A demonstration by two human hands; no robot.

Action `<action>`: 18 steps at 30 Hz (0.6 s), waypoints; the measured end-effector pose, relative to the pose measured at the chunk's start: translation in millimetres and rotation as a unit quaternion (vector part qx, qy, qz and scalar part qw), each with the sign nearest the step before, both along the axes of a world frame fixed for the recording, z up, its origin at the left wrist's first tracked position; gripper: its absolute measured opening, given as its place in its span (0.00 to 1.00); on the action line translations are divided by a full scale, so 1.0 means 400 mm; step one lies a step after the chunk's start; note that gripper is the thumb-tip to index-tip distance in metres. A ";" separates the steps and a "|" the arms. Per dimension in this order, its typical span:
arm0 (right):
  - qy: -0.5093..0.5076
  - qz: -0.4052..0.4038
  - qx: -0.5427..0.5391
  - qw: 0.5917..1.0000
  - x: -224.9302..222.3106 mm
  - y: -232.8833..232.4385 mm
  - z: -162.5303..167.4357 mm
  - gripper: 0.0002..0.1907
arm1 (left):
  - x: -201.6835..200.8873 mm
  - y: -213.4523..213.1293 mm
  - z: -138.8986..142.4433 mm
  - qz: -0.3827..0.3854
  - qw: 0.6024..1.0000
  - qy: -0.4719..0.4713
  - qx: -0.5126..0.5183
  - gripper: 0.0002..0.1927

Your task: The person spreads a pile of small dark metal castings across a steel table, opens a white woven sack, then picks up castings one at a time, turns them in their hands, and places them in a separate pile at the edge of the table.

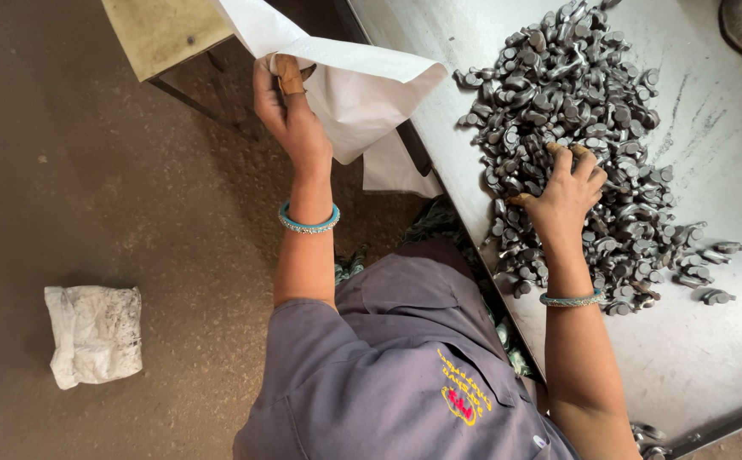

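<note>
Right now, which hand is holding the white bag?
The left hand grips the white bag beside the table; the right hand rests on the metal parts.

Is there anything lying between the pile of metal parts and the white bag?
Nothing visible. Bare table separates the metal parts under the right hand from the white bag in the left hand.

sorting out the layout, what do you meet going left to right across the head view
crumpled white bag on the floor → left hand gripping the white sack → right hand on the pile of metal parts → bare metal table
</note>
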State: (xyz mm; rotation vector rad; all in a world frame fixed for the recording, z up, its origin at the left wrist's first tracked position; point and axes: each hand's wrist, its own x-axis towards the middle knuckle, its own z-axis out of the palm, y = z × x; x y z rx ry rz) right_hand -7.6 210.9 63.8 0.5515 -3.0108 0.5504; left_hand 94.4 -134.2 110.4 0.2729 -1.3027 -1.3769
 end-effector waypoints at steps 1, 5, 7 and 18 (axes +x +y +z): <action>0.001 0.000 0.000 1.000 0.001 -0.001 0.001 0.52 | -0.001 0.002 -0.001 0.001 1.000 0.000 0.002 0.11; -0.001 -0.003 -0.001 1.000 0.001 -0.002 0.000 0.52 | -0.001 0.006 -0.010 -0.001 1.000 -0.002 0.010 0.12; -0.001 -0.004 -0.002 1.000 0.000 -0.002 -0.004 0.52 | -0.002 0.006 -0.013 0.002 1.000 -0.003 0.011 0.12; 0.011 -0.006 0.000 1.000 -0.008 0.001 -0.019 0.52 | -0.011 0.025 -0.006 0.013 0.999 0.000 0.038 0.12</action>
